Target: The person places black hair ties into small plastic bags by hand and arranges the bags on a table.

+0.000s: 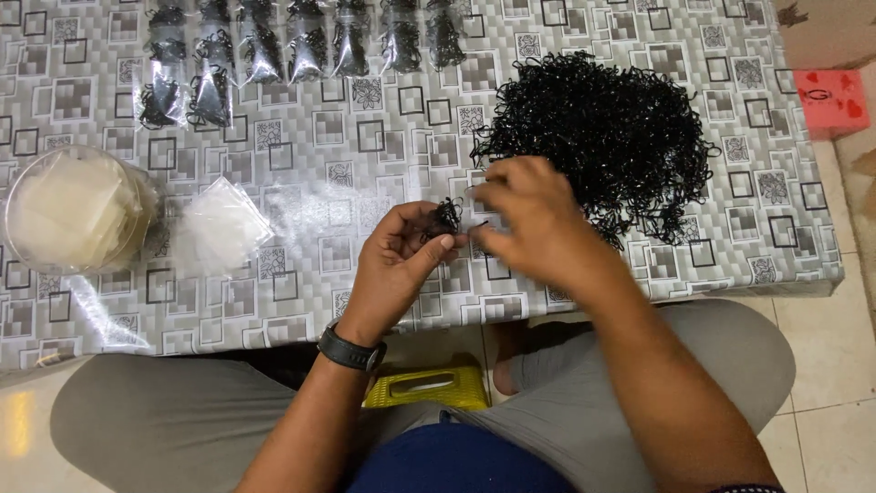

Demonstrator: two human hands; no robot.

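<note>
My left hand [399, 260] pinches a small bunch of black elastic bands [446, 217] between thumb and fingers, just above the table's near edge. My right hand [531, 217], blurred, is right beside that bunch with its fingers curled at it; whether it holds any bands is unclear. Behind my right hand lies a large loose pile of black elastic bands [607, 132] on the patterned tablecloth [365, 164].
Several small clear bags filled with black bands [265, 46] lie in a row along the far edge. A stack of empty clear bags [222, 224] and a round clear container [78, 210] sit at left. A yellow stool [427, 388] is between my knees. A red box [830, 99] is at right.
</note>
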